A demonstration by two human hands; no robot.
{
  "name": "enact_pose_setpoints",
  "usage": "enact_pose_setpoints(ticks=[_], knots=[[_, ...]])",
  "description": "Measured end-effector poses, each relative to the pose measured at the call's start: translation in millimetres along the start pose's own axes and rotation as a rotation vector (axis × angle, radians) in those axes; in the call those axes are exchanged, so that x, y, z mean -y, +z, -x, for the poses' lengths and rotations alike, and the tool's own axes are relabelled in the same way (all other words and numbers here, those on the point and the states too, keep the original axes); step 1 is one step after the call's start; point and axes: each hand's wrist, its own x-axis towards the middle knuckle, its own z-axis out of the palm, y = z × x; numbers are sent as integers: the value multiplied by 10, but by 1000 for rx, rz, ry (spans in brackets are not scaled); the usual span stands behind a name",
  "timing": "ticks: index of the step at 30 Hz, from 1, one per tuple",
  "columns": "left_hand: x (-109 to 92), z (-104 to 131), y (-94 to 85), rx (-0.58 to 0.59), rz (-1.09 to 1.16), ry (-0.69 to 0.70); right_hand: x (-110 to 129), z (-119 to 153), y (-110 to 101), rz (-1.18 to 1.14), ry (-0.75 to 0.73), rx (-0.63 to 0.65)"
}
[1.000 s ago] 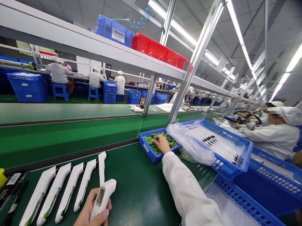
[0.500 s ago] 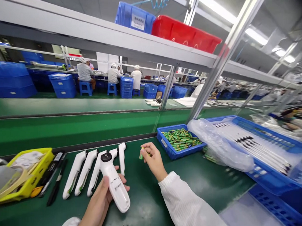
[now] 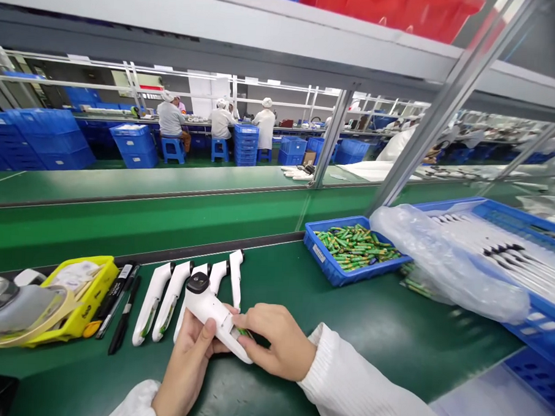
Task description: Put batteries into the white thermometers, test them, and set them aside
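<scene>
My left hand is wrapped round a white handheld device with a black end cap. Its open battery compartment faces up and right. My right hand is closed at that compartment, its fingertips on a green battery that lies partly inside; the fingers cover the rest. Behind my left hand, several similar white devices lie in a row, some with green showing along their undersides. A blue bin full of green batteries stands beyond my right hand.
Left of the row are black pens and a yellow basket with tape and small items. At right, a blue crate carries long white parts, with clear plastic draped over its edge. A metal post and shelf frame the bench.
My right hand has moved left and down with the battery from near the bin to the device's compartment. The device has tilted slightly. The view has turned downward and left.
</scene>
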Motion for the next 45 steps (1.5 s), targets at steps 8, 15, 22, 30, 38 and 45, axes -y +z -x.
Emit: enact_pose_setpoints(ticks=[8,15,22,30,38,45], knots=[[-75,-25,-29,-98,60,30,-63,27,11,-139,-10,107],[-135,-59,-60,-71,51,56,-73,-14,-148,-420,148,-75],[-108,-63,-53,-11,-21,58,-80,52,-73,-582,355,-350],[-82,-67,-53,-36,-46,124,-28,45,36,-490,265,-112],[-96,-33,-18,-20,-124,211,-123,11,50,-887,406,87],[-34,-32,-89,129,-199,182,-275,104,261,-1262,523,213]])
